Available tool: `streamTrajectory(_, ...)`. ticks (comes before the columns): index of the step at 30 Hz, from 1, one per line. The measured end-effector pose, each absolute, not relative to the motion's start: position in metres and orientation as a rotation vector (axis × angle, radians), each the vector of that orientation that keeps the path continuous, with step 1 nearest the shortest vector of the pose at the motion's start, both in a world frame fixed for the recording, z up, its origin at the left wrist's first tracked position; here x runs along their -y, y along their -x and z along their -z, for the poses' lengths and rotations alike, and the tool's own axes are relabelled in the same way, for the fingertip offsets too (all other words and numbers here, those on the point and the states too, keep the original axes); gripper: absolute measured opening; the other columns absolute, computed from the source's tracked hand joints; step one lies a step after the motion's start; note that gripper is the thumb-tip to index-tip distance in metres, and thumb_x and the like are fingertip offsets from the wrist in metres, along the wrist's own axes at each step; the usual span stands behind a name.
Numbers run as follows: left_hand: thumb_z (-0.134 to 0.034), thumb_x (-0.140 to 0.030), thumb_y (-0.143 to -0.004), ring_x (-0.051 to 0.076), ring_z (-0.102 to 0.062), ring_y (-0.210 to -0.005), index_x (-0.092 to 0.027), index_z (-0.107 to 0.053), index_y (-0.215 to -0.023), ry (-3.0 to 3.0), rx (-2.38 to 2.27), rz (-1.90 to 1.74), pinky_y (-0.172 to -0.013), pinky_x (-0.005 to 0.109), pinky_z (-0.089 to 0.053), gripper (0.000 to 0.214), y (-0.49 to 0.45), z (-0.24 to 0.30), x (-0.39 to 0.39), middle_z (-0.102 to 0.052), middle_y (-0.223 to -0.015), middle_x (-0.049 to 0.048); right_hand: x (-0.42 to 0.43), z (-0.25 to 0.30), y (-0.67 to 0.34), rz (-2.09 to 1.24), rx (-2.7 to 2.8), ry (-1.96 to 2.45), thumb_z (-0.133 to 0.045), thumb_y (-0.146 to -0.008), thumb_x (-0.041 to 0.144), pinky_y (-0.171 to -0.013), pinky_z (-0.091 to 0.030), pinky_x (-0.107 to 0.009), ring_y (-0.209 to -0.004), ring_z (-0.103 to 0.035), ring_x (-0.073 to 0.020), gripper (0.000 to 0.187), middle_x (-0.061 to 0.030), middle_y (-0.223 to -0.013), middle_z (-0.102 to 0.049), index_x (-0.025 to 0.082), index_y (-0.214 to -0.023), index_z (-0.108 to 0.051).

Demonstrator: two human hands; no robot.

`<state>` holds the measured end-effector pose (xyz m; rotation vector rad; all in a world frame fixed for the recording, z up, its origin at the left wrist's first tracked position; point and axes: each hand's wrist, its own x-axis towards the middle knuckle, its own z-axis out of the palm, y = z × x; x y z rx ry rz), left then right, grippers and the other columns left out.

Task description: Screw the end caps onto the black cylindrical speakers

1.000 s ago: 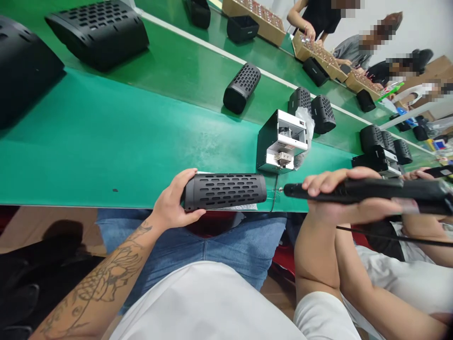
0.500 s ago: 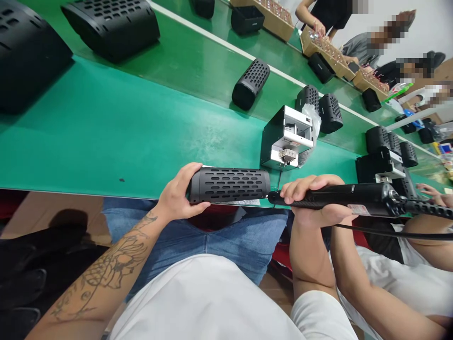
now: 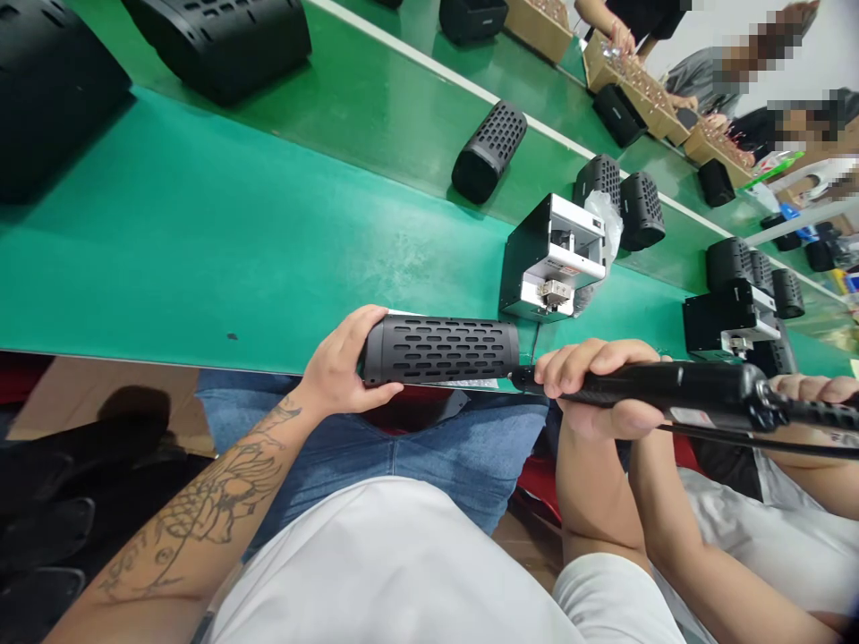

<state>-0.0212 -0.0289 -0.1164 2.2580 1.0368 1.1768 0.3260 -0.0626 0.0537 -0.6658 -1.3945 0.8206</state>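
From where I'm standing, the person's left hand (image 3: 344, 362) is curling around the left end of a black perforated housing (image 3: 446, 351), which is lying lengthwise along the near edge of the green tabletop (image 3: 268, 259). The right hand (image 3: 599, 385) is wrapping around a black handheld driver (image 3: 698, 391), holding it nearly level and pointing its tip at the housing's right end; I can't tell whether the tip is touching. Just beyond them, a black-and-silver machine (image 3: 554, 258) is standing with a clear plastic bag (image 3: 606, 224) bunching against its far right side. Another perforated housing (image 3: 489, 150) is resting farther back, left of the machine. Across the way, co-workers are sitting behind cardboard boxes (image 3: 627, 85), and one is reaching into them.
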Motion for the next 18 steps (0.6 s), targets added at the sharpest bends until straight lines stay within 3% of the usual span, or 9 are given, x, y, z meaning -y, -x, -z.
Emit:
streamTrajectory(5, -0.088, -0.072, -0.087, 0.049, -0.069, -0.155, -0.024, -0.041, -0.18, -2.236, -1.095, -1.123, -0.131, 0.066, -0.059, 0.114, 0.022, 0.117, 0.029, -0.065, -0.168, 0.0219, 0.061, -0.048, -0.329, -0.95, 1.49, 0.473, -0.073, -0.099, 0.089, -0.046, -0.051, -0.032, -0.04, -0.051, -0.0146, 0.061, 0.0049, -0.062, -0.063, 0.032, -0.116, -0.083)
streamTrajectory(14, -0.087, -0.072, -0.089, 0.05, -0.069, -0.154, -0.024, -0.04, -0.181, -2.236, -1.087, -1.133, -0.131, 0.068, -0.059, 0.114, 0.021, 0.119, 0.03, -0.065, -0.169, 0.0228, 0.059, -0.052, -0.322, -0.945, 1.519, 0.514, -0.076, -0.097, 0.09, -0.047, -0.055, -0.029, -0.037, -0.052, -0.0124, 0.06, 0.008, -0.059, -0.062, 0.031, -0.105, -0.08)
streamTrajectory(18, -0.086, -0.068, -0.093, 0.049, -0.068, -0.156, -0.024, -0.037, -0.183, -2.26, -1.066, -1.15, -0.13, 0.066, -0.061, 0.112, 0.022, 0.118, 0.03, -0.063, -0.172, 0.0233, 0.072, -0.063, -0.331, -0.84, 1.45, 0.565, -0.068, -0.1, 0.093, -0.045, -0.057, -0.033, -0.037, -0.056, -0.0147, 0.065, 0.0063, -0.059, -0.063, 0.029, -0.107, -0.082)
